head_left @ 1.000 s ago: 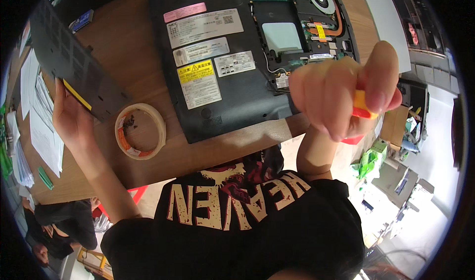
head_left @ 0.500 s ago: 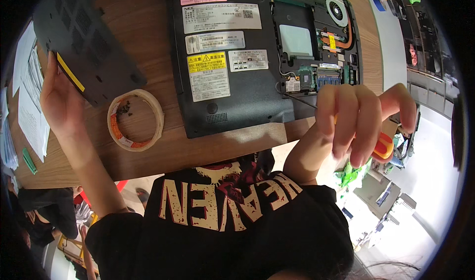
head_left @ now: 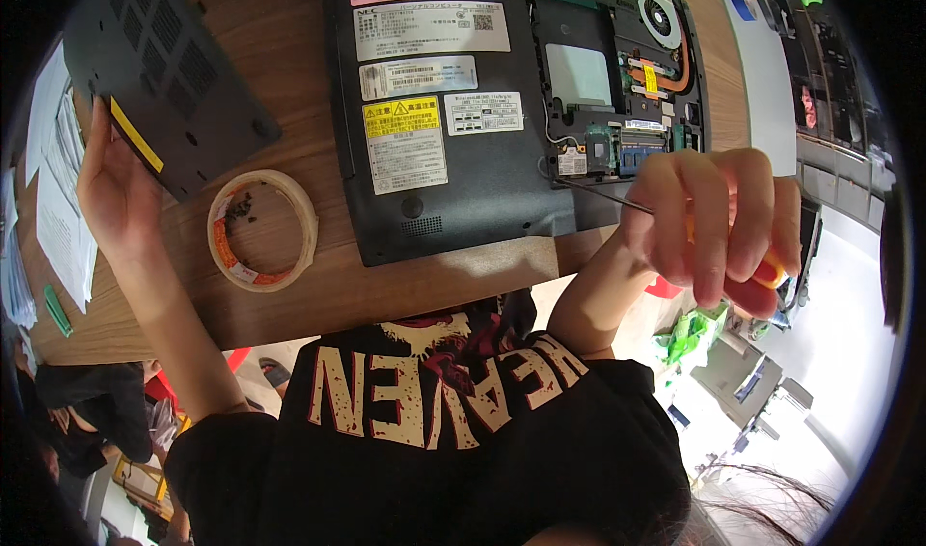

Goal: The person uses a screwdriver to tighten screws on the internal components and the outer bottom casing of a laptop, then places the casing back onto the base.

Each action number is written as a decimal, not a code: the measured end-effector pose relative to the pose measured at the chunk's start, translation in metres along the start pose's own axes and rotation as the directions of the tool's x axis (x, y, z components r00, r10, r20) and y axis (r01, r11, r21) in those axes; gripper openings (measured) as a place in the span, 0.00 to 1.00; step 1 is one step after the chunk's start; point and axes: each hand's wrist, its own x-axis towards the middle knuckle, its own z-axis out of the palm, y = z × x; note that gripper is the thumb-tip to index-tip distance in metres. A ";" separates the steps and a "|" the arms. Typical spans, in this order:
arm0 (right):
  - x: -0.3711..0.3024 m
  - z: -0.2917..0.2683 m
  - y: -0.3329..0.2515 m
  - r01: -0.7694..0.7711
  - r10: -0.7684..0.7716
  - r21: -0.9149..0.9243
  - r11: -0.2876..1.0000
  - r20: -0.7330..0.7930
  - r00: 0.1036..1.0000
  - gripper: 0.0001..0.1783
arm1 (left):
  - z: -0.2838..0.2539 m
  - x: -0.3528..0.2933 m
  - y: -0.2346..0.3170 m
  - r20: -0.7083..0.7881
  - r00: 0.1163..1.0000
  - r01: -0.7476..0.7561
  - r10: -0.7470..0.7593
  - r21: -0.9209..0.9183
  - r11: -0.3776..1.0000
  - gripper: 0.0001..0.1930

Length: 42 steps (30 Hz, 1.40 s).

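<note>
Your screwdriver (head_left: 617,199), orange-handled with a thin metal shaft, sits in your right hand (head_left: 714,223), its tip just over the exposed circuit boards in the open bay of the laptop (head_left: 463,199). That right grip is clenched round the handle, fingers curled over it. The laptop lies bottom-up on the wooden surface (head_left: 318,295), labels showing, with a fan and copper pipe visible toward its far corner. To its left lies a roll of clear tape (head_left: 262,230) with small dark screws inside its ring. Beyond that, your left hand (head_left: 116,194) grasps the edge of the removed black cover panel (head_left: 169,73), which carries a yellow strip. Papers (head_left: 53,199) lie at the surface's left edge.
</note>
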 end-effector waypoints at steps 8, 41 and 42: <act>0.007 0.011 -0.002 -0.029 0.031 -0.090 0.996 0.026 0.999 0.14 | 0.000 -0.011 -0.019 -0.314 0.918 -0.211 0.244 0.136 0.968 0.12; -0.020 0.002 -0.024 0.065 -0.513 -0.614 0.787 -0.592 0.622 0.10 | 0.049 0.025 -0.042 -0.372 0.893 -0.223 0.253 0.120 0.967 0.05; -0.025 0.001 -0.030 0.103 -0.460 -0.610 0.786 -0.464 0.757 0.12 | 0.049 0.028 -0.045 -0.297 0.908 -0.247 0.297 0.195 0.949 0.02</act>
